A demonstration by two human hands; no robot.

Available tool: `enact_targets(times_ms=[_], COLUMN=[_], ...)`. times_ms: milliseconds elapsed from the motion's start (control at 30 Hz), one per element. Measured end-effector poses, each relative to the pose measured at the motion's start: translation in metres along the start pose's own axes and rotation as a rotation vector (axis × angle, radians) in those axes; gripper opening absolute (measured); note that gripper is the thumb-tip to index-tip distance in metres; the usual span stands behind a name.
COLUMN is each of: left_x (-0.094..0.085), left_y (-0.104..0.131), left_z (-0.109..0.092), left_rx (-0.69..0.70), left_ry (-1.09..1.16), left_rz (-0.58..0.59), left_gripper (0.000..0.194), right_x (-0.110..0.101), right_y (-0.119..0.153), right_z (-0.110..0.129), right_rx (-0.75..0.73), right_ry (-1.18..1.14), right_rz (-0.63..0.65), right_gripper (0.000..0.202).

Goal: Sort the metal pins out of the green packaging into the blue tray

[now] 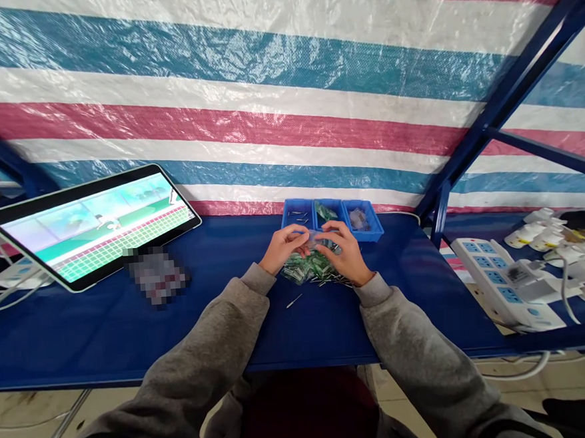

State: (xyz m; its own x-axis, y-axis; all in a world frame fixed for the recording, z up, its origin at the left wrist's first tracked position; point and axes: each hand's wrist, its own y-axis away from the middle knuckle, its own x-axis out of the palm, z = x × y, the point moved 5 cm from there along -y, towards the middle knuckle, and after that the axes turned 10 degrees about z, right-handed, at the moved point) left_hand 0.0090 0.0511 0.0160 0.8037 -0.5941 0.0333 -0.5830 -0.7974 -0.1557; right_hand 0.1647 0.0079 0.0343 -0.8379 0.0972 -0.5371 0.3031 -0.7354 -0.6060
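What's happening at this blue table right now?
A person in a grey sweatshirt sits at a blue table, both hands together over a pile of small green packets. The left hand and right hand pinch a small clear packet between them. Behind the pile stand three small blue bins holding tiny parts. A loose pin lies nearer the person. A tablet plays video on the left; a white power strip lies on the right.

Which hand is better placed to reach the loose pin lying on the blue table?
Left. The pin lies just below the left hand; the right hand sits farther off, over the green pile.
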Motion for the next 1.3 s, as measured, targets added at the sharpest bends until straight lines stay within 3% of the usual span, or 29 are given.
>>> enact_targets(times_ms=[133,233,400,533,667,800,833,900,967,1033,1200,1300], left_x=[-0.002,-0.004,0.0,0.001,-0.01,-0.017,-0.018,-0.018,-0.018,-0.017,-0.009,-0.007], left_y=[-0.001,-0.002,0.0,0.001,0.0,-0.001,-0.001,-0.001,0.0,0.0,0.019,0.047], left_z=[-0.004,-0.002,0.004,0.005,0.006,0.004,0.003,0.0,-0.005,-0.013,-0.025,-0.021], left_rx=[0.074,0.05,-0.093,-0.17,-0.16,-0.094,-0.084,-0.071,-0.058,-0.05,-0.143,-0.301], left_ry=[-0.134,-0.192,0.024,-0.003,-0.118,-0.189,-0.2,-0.223,-0.258,-0.322,-0.717,-1.042], left_rz=[-0.013,-0.021,0.056,0.096,0.001,-0.041,-0.042,-0.051,-0.047,0.009,0.359,0.371], left_gripper=[0.044,0.04,0.042,0.044,0.052,0.049,0.048,0.046,0.044,0.043,0.038,0.032], right_x=[0.002,0.002,-0.001,-0.002,0.002,0.006,0.003,-0.012,-0.025,-0.034,-0.036,-0.03], right_y=[0.001,0.002,0.0,-0.002,-0.002,0.001,0.003,0.006,0.012,0.016,0.016,0.012], right_z=[-0.009,-0.012,0.001,0.003,-0.006,-0.028,-0.035,-0.05,-0.063,-0.071,-0.065,-0.052], right_rx=[0.153,0.237,0.053,0.005,0.178,0.489,0.558,0.631,0.639,0.617,0.603,0.622], right_ry=[-0.065,-0.187,-0.099,-0.032,-0.173,-0.56,-0.647,-0.782,-0.876,-0.898,-0.845,-0.801], right_rz=[-0.014,0.009,0.047,0.022,0.095,0.168,0.11,-0.156,-0.417,-0.554,-0.556,-0.465], right_gripper=[0.02,0.027,0.028,0.018,0.021,0.028,0.029,0.028,0.028,0.026,0.032,0.028])
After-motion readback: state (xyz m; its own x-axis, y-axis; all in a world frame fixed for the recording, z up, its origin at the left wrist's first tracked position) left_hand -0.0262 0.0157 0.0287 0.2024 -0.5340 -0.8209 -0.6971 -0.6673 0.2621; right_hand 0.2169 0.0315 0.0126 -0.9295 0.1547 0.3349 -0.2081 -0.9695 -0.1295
